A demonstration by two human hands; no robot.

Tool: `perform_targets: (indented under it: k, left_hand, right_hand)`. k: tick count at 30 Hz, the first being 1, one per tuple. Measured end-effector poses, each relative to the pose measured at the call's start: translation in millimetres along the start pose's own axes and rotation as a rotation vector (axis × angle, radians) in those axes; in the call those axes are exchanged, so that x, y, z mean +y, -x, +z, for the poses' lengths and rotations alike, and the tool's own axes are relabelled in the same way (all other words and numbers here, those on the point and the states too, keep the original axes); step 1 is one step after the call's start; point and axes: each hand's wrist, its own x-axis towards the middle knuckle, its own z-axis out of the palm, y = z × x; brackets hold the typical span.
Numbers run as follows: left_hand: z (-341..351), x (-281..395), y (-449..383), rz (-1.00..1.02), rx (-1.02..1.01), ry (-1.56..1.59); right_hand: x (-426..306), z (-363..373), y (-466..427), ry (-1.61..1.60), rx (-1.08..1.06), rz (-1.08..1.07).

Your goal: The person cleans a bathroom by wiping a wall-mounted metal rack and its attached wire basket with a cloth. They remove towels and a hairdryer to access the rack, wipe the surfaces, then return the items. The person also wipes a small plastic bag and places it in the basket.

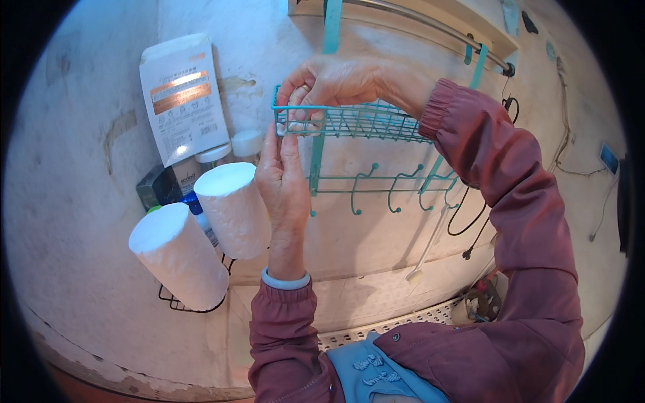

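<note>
A teal wire basket rack (373,121) hangs on the wall by teal straps, with a row of teal hooks (393,199) below it. My right hand (335,83) reaches over the rim into the basket's left end, its fingers bent around small white pieces (297,127) at the basket floor. From below, my left hand (284,181) is raised upright, its fingertips against the underside of that same corner. The wire mesh partly hides the white pieces, so what they are cannot be told. A pale bangle (285,280) circles my left wrist.
Two white rolls (229,211) (184,262) stand on a black wire shelf (194,308) at left. Behind them are a white printed box (184,101), lidded jars (247,143) and a dark box (158,186). A metal rod (433,20) runs above; a black cable (466,229) and white brush (414,274) hang right.
</note>
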Motion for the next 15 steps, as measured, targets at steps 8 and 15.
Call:
perform_targets:
  k: [8,15]
  left_hand:
    - [-9.4,-23.5,-3.7,-0.048,0.003,0.038]
    - [0.9,-11.4,-2.3,0.023,0.01,-0.089]
  right_hand:
    - [14.3,6.2,0.7,0.315,0.316,-0.169]
    - [6.8,-2.8,2.6,0.26,0.018,-0.074]
